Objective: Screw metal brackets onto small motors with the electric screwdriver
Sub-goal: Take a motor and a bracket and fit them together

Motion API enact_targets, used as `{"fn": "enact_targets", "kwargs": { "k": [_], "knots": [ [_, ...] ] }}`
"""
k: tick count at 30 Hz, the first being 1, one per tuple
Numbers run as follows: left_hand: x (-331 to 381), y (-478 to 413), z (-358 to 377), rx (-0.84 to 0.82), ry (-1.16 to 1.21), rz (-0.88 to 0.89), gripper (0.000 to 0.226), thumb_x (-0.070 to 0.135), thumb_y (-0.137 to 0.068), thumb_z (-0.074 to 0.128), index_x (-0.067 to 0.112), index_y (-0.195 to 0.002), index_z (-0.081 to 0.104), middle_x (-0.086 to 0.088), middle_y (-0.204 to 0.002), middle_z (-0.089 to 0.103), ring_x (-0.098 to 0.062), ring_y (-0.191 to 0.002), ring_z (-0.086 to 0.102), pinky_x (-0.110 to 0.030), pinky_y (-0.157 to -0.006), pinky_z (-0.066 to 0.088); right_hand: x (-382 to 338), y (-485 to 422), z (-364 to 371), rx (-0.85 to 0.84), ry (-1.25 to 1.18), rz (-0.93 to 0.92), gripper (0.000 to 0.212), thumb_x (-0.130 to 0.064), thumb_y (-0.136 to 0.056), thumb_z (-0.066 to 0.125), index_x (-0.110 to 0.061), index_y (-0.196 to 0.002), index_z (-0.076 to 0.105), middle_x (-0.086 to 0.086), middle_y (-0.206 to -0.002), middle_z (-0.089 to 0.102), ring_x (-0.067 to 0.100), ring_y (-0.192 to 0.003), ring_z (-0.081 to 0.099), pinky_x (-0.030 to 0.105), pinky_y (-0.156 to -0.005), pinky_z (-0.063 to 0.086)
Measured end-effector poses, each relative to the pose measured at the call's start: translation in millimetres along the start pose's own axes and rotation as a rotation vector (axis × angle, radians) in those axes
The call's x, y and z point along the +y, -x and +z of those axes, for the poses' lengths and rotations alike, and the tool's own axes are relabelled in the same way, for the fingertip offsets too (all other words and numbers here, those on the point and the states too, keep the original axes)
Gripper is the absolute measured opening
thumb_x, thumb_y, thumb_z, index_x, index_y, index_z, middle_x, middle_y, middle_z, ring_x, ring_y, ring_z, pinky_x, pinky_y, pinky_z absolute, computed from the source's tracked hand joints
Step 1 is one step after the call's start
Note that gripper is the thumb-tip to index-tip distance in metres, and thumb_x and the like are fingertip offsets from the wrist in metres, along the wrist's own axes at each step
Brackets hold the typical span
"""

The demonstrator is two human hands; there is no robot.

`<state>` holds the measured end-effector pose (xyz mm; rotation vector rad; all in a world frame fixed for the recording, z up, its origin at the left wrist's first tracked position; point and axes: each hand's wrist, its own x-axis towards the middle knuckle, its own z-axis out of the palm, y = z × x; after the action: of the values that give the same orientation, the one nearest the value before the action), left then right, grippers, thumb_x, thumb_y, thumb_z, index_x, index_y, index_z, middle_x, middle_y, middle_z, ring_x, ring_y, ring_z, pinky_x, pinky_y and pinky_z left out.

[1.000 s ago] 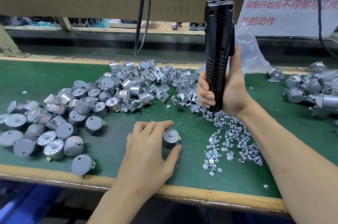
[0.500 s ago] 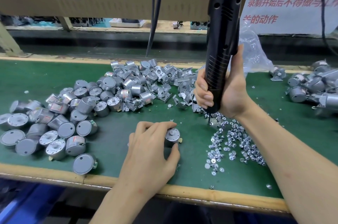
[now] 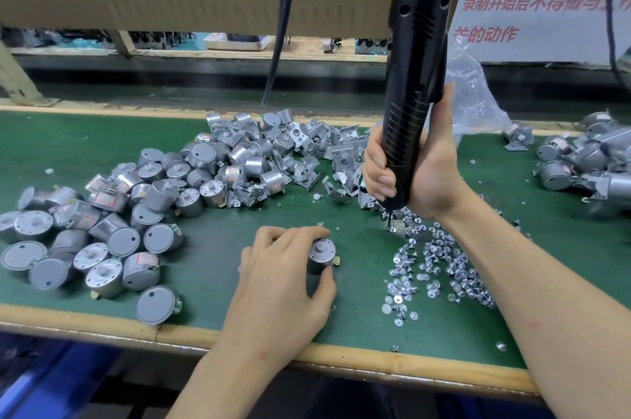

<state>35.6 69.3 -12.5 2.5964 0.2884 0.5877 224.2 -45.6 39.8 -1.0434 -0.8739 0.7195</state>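
Above the counter (image 3: 211, 265), the right hand (image 3: 426, 176) was held up, its forearm slanting in from the counter's near edge and its fingers wrapped round the upright electric screwdriver (image 3: 411, 77), while the left hand (image 3: 283, 271) lay palm-down on the counter, curled fingers and thumb pinching a small motor (image 3: 321, 256).

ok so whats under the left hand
A small motor, shaft end up, on the green mat; the left hand holds it between fingers and thumb. The hand hides part of its body, so any bracket there cannot be seen.
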Motion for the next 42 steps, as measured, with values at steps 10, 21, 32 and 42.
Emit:
{"fn": "enact_targets", "kwargs": {
  "k": [10, 21, 32, 42],
  "knots": [
    [-1, 0, 0, -0.021, -0.017, -0.002, 0.035, 0.027, -0.083, 0.069, 0.03, -0.117, 0.06, 0.024, -0.111, 0.059, -0.01, -0.107, 0.043, -0.029, -0.083, 0.03, 1, 1, 2, -0.003, 0.001, -0.004, 0.082, -0.094, -0.067, 0.033, -0.015, -0.06, 0.052, -0.001, -0.047, 0.045, 0.015, -0.037, 0.039, 0.023, -0.045, 0.039],
    [-1, -1, 1, -0.022, -0.022, 0.0, 0.036, 0.027, -0.083, 0.069, 0.029, -0.118, 0.06, 0.023, -0.11, 0.059, -0.011, -0.106, 0.045, -0.03, -0.083, 0.032, 0, 0, 0, 0.026, 0.008, -0.007, 0.085, -0.098, -0.062, 0.039, -0.014, -0.059, 0.05, 0.0, -0.046, 0.045, 0.017, -0.037, 0.037, 0.023, -0.046, 0.038],
    [-1, -19, -4, -0.003, 0.13, -0.041, 0.039, 0.054, -0.089, 0.052, 0.032, -0.12, 0.059, 0.023, -0.111, 0.06, -0.005, -0.108, 0.051, -0.022, -0.09, 0.036, 0, 0, 2, 0.034, 0.017, -0.004, 0.082, -0.094, -0.066, 0.033, -0.014, -0.06, 0.051, 0.0, -0.046, 0.044, 0.017, -0.038, 0.038, 0.024, -0.046, 0.038],
    [11, -98, 7, -0.076, -0.154, -0.105, 0.017, 0.034, -0.092, 0.066, 0.022, -0.104, 0.066, -0.002, -0.111, 0.054, -0.025, -0.107, 0.054, -0.042, -0.087, 0.049, 0, 0, 4, 0.033, -0.003, 0.007, 0.084, -0.098, -0.061, 0.038, -0.015, -0.058, 0.052, 0.0, -0.046, 0.044, 0.017, -0.038, 0.038, 0.023, -0.045, 0.038]
  ]
}}
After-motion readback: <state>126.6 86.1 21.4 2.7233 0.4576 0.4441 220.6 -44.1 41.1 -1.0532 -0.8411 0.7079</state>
